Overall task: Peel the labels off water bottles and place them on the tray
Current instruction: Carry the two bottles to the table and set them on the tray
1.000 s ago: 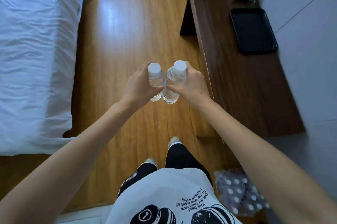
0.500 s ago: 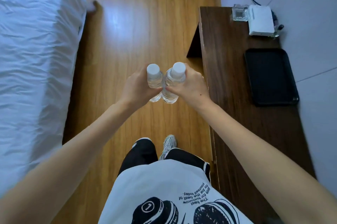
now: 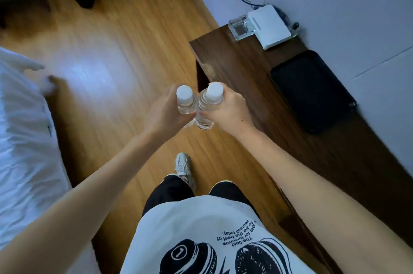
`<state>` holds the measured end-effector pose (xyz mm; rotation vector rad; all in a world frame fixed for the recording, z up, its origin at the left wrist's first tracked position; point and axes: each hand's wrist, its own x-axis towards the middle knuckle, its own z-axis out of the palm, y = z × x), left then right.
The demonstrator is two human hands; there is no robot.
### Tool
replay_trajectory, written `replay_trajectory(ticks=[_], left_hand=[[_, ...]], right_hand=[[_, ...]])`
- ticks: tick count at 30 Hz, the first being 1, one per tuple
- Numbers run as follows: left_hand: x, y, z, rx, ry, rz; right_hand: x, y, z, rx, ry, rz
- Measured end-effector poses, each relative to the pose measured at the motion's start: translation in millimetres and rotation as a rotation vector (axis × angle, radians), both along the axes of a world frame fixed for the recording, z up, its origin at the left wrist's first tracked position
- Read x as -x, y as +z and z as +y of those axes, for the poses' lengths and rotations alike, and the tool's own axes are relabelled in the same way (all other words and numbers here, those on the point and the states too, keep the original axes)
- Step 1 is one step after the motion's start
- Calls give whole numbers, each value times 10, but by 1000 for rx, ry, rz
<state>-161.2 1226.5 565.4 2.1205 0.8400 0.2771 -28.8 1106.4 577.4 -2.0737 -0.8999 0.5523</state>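
I hold two clear water bottles with white caps upright, side by side, above the wooden floor. My left hand [image 3: 166,115] grips the left bottle [image 3: 185,100]; my right hand [image 3: 230,113] grips the right bottle [image 3: 209,104]. No label shows on the visible parts of either bottle. The black tray [image 3: 312,92] lies bare on the dark wooden desk [image 3: 245,77], to the right of and beyond my hands, against the wall.
A white router [image 3: 269,27] and a clear glass ashtray [image 3: 241,28] sit at the desk's far end, with cables up the wall. A white bed [image 3: 24,139] fills the left side. My shoe [image 3: 183,166] stands on the floor below the bottles.
The view has swung to the right and forward: desk and tray now sit closer and lower in the view. Both hands still hold the bottles together, unchanged.
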Motion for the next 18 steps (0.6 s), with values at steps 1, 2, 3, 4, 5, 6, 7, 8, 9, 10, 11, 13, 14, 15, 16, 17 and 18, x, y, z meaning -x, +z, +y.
replay_trajectory(ticks=[1, 2, 3, 4, 5, 6, 7, 8, 9, 10, 11, 13, 14, 15, 16, 17, 18], left_hand=[[-149, 17, 115, -26, -56, 16], [-298, 36, 207, -49, -118, 26], [-445, 54, 274, -61, -180, 25], [-594, 65, 319, -55, -243, 15], [-744, 69, 343, -31, -308, -1], [-893, 63, 348, -9, -372, -15], [-1044, 50, 333, -12, -429, -27], [-1197, 31, 305, -35, -482, -30], [-1352, 8, 264, -53, -532, -21], [-1498, -17, 206, -54, -577, -9], [-1638, -53, 140, -42, -619, 3], [-1895, -141, -9, -24, -706, 16], [-2014, -184, -90, -23, -742, 19], [-2123, -223, -168, -19, -770, 19], [-2222, -261, -247, -11, -789, 19], [-2311, -300, -326, -2, -799, 22], [-2397, -343, -392, 9, -802, 28]], right_hand=[[-74, 4, 35, -17, -61, -8], [-144, 11, 49, -35, -127, -13], [-205, 14, 43, -51, -193, -14], [-264, 11, 21, -64, -257, -19], [-325, 1, -15, -69, -318, -31], [-386, -16, -62, -65, -374, -43], [-445, -38, -118, -57, -424, -54], [-508, -66, -183, -49, -470, -65], [-566, -98, -255, -41, -520, -75], [-620, -133, -334, -33, -571, -81], [-668, -168, -415, -27, -622, -84], [-768, -244, -581, -24, -707, -88], [-823, -284, -659, -25, -736, -87], [-881, -324, -729, -27, -759, -85], [-940, -363, -793, -28, -780, -85], [-1000, -406, -850, -25, -801, -84], [-1060, -457, -901, -17, -821, -81]])
